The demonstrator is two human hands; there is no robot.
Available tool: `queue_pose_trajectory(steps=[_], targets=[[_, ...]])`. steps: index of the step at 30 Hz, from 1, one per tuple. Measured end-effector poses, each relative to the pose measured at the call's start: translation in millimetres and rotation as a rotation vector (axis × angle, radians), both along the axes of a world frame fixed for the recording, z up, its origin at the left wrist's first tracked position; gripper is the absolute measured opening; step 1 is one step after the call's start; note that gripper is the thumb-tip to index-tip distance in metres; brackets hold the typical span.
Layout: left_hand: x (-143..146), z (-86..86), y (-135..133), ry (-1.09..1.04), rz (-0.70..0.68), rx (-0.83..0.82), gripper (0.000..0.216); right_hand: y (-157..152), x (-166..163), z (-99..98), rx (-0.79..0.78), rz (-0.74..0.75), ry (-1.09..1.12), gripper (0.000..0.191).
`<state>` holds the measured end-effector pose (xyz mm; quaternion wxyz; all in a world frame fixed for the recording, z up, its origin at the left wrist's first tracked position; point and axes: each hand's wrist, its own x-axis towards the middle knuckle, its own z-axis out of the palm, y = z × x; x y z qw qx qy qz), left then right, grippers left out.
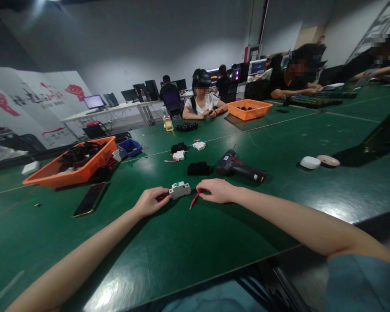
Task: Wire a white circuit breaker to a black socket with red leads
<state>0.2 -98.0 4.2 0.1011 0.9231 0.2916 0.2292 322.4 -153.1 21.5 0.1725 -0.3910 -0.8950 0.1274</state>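
A small white circuit breaker [180,190] with a green mark on top stands on the green table in front of me. Fingers and thumb of my left hand [152,202] close on its left end, and a bit of red shows between them. To the right of the breaker, my right hand [216,190] pinches a short red wire [194,202], whose bare tip points down toward the table. Behind the hands lie a black block [198,168] and a dark cordless screwdriver [238,167]. Farther back are another white breaker [179,155] with a red wire and a white piece [199,145].
On the left are a phone [90,199], an orange basket [72,174] of dark parts and a blue bin [131,148]. A bottle [167,121] and a second orange basket [249,113] stand farther off. Across the table sits a person [203,103]. Two small rounded cases [310,163] lie right.
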Motion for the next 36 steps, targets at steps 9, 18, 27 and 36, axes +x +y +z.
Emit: queue_pose_trajectory(steps=[9,18,27,36], targets=[[-1,0.1,1,0.008,0.002,0.019,0.025,3,-1,-5.1,0.031,-0.008,0.0,0.017],[-3,-1.6,1,0.011,-0.001,0.005,0.024,4,0,-3.9,0.012,-0.007,0.013,0.016],[-4,-3.2,2,-0.001,-0.003,0.011,0.023,3,0,-8.4,0.045,-0.029,0.021,0.018],[-5,-3.2,2,0.002,-0.001,0.015,0.026,-77,-37,56.9,-0.363,0.386,0.337,0.021]])
